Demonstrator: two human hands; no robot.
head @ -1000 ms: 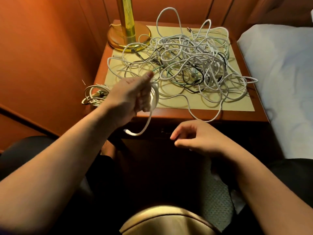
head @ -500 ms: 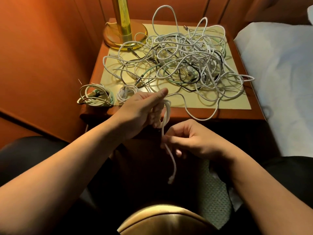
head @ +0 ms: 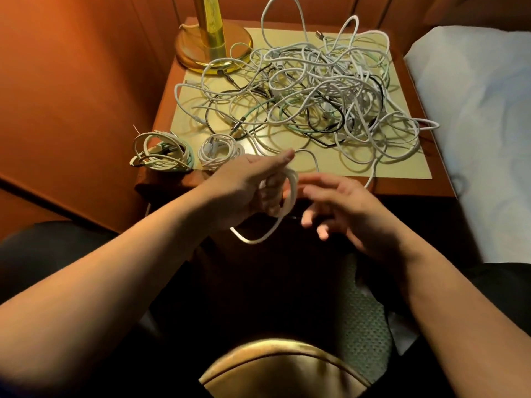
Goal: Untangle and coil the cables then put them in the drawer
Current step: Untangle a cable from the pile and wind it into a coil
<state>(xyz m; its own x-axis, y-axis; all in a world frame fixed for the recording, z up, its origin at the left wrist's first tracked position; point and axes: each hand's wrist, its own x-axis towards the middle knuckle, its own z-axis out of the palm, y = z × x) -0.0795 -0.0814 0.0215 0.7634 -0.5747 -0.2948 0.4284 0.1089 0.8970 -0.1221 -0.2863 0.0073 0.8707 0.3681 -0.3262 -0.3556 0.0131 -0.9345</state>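
Since half a second ago the right hand (head: 342, 208) has let go of the hanging tail and lifted beside the left hand (head: 253, 191), and that tail now swings up in a loop under the left wrist. The left grip is clenched around several turns of a white cable (head: 290, 193); the right is released, fingers spread and blurred with motion. The cable's far end runs up onto the surface (head: 402, 168) and into the tangled pile (head: 310, 93). Two finished coils (head: 161, 152) (head: 219, 150) sit at the near left corner, just beside each other. The drawer is not visible. To wind well, I would keep each turn the same size against the left palm and draw slack gently, stopping to free it whenever the pile drags.
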